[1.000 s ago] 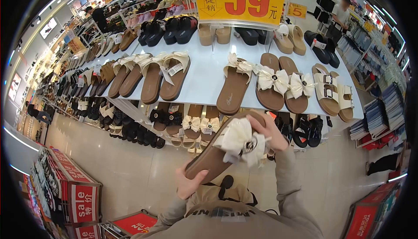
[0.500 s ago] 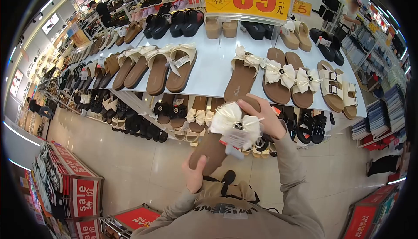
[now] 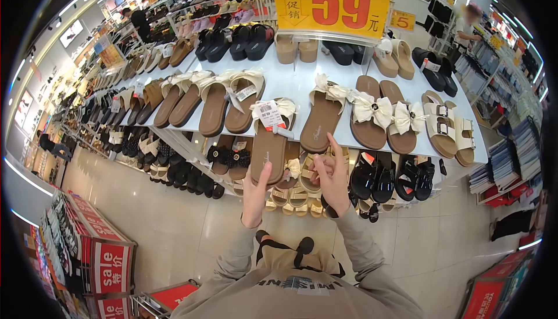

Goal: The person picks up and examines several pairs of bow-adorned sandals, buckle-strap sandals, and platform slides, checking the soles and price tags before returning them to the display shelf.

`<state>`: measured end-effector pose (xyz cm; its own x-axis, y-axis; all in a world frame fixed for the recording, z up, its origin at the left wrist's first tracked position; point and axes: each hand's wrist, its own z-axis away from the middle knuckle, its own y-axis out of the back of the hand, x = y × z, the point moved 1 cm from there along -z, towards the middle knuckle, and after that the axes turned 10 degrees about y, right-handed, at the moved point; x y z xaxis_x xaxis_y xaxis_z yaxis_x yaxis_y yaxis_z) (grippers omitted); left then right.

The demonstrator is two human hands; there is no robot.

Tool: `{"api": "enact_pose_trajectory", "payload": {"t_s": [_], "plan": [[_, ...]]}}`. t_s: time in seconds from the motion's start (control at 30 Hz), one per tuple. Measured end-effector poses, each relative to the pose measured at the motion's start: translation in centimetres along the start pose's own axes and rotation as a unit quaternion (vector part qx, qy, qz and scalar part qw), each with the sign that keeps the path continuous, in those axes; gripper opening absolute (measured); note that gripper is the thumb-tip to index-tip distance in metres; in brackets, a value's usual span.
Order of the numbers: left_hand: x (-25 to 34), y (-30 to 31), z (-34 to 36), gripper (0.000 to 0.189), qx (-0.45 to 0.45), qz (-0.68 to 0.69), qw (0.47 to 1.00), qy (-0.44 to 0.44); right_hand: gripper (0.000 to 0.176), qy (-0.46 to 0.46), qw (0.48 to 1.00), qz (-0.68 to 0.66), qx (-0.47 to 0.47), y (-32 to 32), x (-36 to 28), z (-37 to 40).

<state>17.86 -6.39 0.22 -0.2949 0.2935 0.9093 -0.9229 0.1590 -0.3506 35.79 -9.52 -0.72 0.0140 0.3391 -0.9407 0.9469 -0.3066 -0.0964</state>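
Observation:
My left hand (image 3: 256,194) grips a brown-soled slide sandal (image 3: 268,153) by its heel end, thumb on top of the footbed. This sandal has a cream bow strap and a white-and-red price tag (image 3: 269,114); its toe end is at the front edge of the white display shelf (image 3: 285,72). To its right lies a matching slide sandal (image 3: 321,118), heel toward me. My right hand (image 3: 333,182) is just below that heel, index finger stretched up to it and the other fingers partly bent, with nothing in its grasp.
Cream-bow sandals (image 3: 372,115) and buckled cream sandals (image 3: 444,124) stand to the right. More slides (image 3: 215,107) line the left, and a lower shelf holds black sandals (image 3: 372,174). A yellow price sign (image 3: 334,8) rises behind. A person (image 3: 468,28) stands far right.
The sandal, earlier held in both hands near my body, has moved up to the shelf edge and turned heel toward me. My right hand has let go of it and lowered.

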Motion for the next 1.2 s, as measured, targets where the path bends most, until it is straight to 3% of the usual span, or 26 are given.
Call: {"api": "enact_pose_trajectory", "payload": {"t_s": [0.03, 0.1, 0.13, 0.23, 0.27, 0.5, 0.57, 0.8, 1.2], "plan": [[-0.1, -0.8, 0.2, 0.045, -0.006, -0.002, 1.000, -0.001, 0.058, 0.003, 1.000, 0.001, 0.005, 0.1, 0.2, -0.2], [-0.2, -2.4, 1.5, 0.061, 0.032, -0.058, 0.991, -0.117, 0.065, -0.014, 0.998, -0.051, 0.030, 0.0, 0.5, -0.6], [-1.2, -1.9, 1.3, 0.075, 0.009, -0.062, 0.993, -0.100, 0.065, -0.011, 0.998, -0.050, 0.033, 0.2, 0.4, -0.8], [-1.8, -1.4, 1.0, 0.072, -0.015, -0.093, 0.991, -0.099, 0.072, -0.035, 0.997, -0.063, 0.010, 0.3, 0.5, -1.2], [-1.8, -1.4, 0.8, 0.079, -0.023, -0.067, 0.994, -0.087, 0.073, -0.044, 0.996, -0.073, 0.010, 0.2, 0.6, -1.4], [-1.0, -1.9, -3.6, 0.079, -0.054, -0.067, 0.992, -0.091, 0.075, -0.053, 0.992, -0.104, 0.044, -1.3, 0.8, -1.7], [-0.5, -1.7, -4.3, 0.081, -0.050, -0.102, 0.993, -0.043, 0.071, -0.051, 0.992, -0.091, 0.064, -0.8, 1.0, -1.8], [0.0, -1.7, -3.9, 0.083, -0.064, -0.078, 0.993, -0.057, 0.065, -0.035, 0.989, -0.075, 0.119, -0.4, 1.0, -0.8], [1.9, 1.5, -8.8, 0.076, -0.215, -0.072, 0.974, -0.004, 0.063, -0.060, 0.973, -0.052, 0.217, -6.4, 0.9, -2.5]]}}
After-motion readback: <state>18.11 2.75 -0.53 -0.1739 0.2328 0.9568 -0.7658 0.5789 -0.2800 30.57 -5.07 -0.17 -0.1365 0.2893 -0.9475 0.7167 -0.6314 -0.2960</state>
